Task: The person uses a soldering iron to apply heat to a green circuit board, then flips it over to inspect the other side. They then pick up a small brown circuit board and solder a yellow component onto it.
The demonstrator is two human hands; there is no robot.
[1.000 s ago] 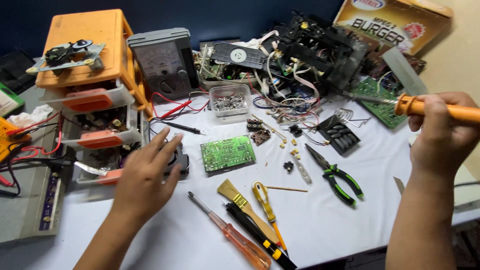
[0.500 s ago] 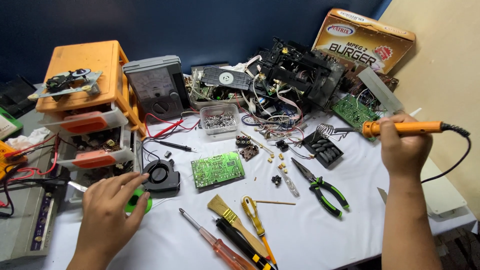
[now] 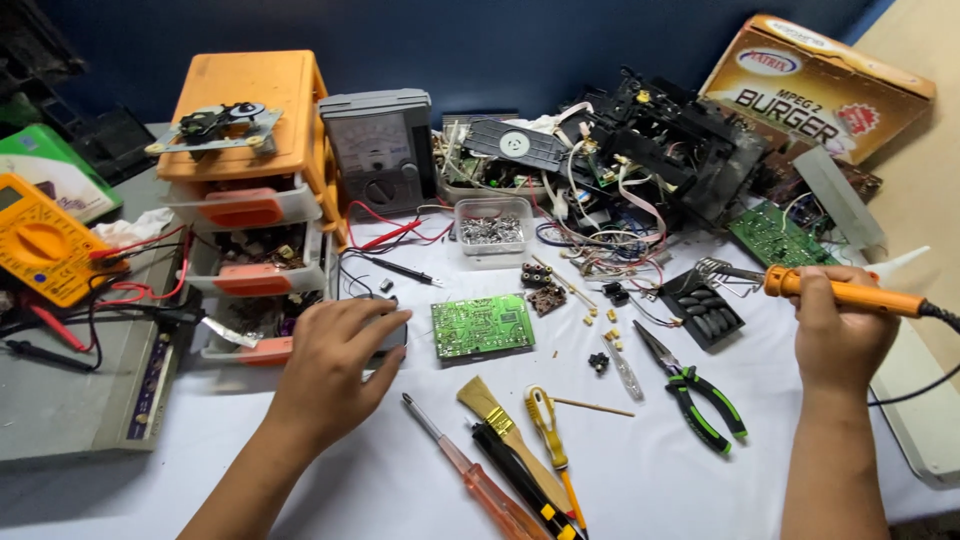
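The tan printed cardboard box (image 3: pixel 815 85) lies tilted at the back right, behind the orange drawer cabinet (image 3: pixel 250 160) and the yellow multimeter (image 3: pixel 45 240) on your left. Your left hand (image 3: pixel 335 365) now lies flat over the small black fan, fingers loosely spread, just left of the green circuit board (image 3: pixel 483 325). Your right hand (image 3: pixel 840 325) has lowered, wrapped tight around the orange soldering iron (image 3: pixel 845 293).

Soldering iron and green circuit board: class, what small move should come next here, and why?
Probably slide the green circuit board closer to the right hand. That hand holds the orange soldering iron off to the side, tip near the coiled stand, well apart from the board. The left hand rests on a dark object just beside the board, so it is best placed.
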